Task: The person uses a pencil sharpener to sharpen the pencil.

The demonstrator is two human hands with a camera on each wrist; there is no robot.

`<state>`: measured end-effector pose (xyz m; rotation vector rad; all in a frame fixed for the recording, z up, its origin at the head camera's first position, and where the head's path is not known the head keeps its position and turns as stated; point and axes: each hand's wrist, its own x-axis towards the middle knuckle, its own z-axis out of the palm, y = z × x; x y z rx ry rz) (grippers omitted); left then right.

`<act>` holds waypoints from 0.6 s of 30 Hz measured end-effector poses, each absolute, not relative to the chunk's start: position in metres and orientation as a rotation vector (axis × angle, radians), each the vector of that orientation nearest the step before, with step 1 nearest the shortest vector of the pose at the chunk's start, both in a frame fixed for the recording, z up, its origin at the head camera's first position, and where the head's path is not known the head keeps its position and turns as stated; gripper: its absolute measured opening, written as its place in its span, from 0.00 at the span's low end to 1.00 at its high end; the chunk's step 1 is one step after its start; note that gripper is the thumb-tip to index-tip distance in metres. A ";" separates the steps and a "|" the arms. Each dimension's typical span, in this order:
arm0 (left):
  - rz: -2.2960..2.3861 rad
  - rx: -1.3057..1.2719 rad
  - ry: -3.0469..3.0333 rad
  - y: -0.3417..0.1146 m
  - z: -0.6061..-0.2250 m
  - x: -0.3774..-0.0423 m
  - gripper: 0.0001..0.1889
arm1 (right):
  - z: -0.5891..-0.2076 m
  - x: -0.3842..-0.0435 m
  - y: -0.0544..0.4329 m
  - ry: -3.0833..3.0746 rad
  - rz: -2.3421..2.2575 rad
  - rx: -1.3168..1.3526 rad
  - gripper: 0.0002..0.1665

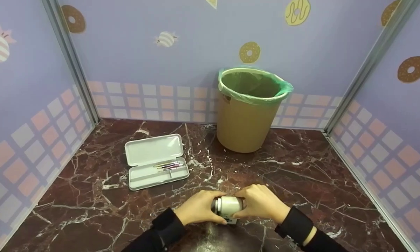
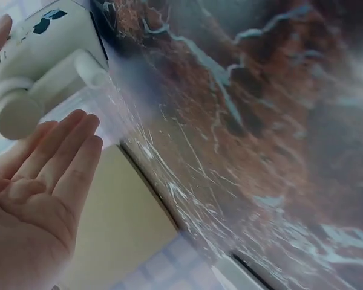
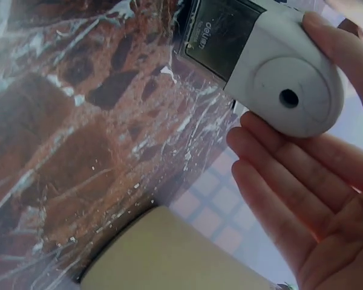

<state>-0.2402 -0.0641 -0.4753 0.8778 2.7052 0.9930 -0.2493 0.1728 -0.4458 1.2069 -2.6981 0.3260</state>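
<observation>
A white crank pencil sharpener [image 1: 231,206] with a dark see-through drawer [image 3: 221,36] is between my two hands near the front of the table. My right hand [image 1: 262,203] holds its rounded end, thumb on one side and fingers on the other. At the opposite end my left hand [image 1: 202,207] spans the crank side with thumb and fingers. The crank knob [image 2: 19,115] lies close to the left fingertips in the left wrist view. Whether the sharpener touches the table is hard to tell.
An open white pencil case [image 1: 155,154] with several thin coloured pencils [image 1: 167,165] lies at the left. A tan bin [image 1: 246,124] with a green liner stands against the back wall. Small pale bits are scattered on the marbled table [image 1: 101,217] before it. Patterned walls enclose three sides.
</observation>
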 end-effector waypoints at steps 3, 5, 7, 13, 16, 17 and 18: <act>0.975 0.899 2.739 -0.058 -0.475 -0.241 0.35 | -0.449 -0.249 0.172 -2.702 0.354 1.195 0.20; 0.956 0.916 2.772 -0.055 -0.475 -0.241 0.31 | -0.450 -0.248 0.172 -2.710 0.368 1.188 0.21; 0.936 0.927 2.805 -0.052 -0.475 -0.241 0.28 | -0.452 -0.248 0.172 -2.716 0.379 1.183 0.21; 0.889 0.946 2.872 -0.047 -0.474 -0.240 0.25 | -0.456 -0.246 0.175 -2.729 0.423 1.166 0.25; 0.863 0.956 2.895 -0.046 -0.474 -0.239 0.23 | -0.459 -0.244 0.176 -2.749 0.477 1.136 0.27; 0.858 0.958 2.899 -0.045 -0.474 -0.239 0.23 | -0.460 -0.243 0.177 -2.764 0.514 1.125 0.27; 0.854 0.959 2.902 -0.045 -0.474 -0.239 0.23 | -0.461 -0.243 0.177 -2.783 0.557 1.112 0.27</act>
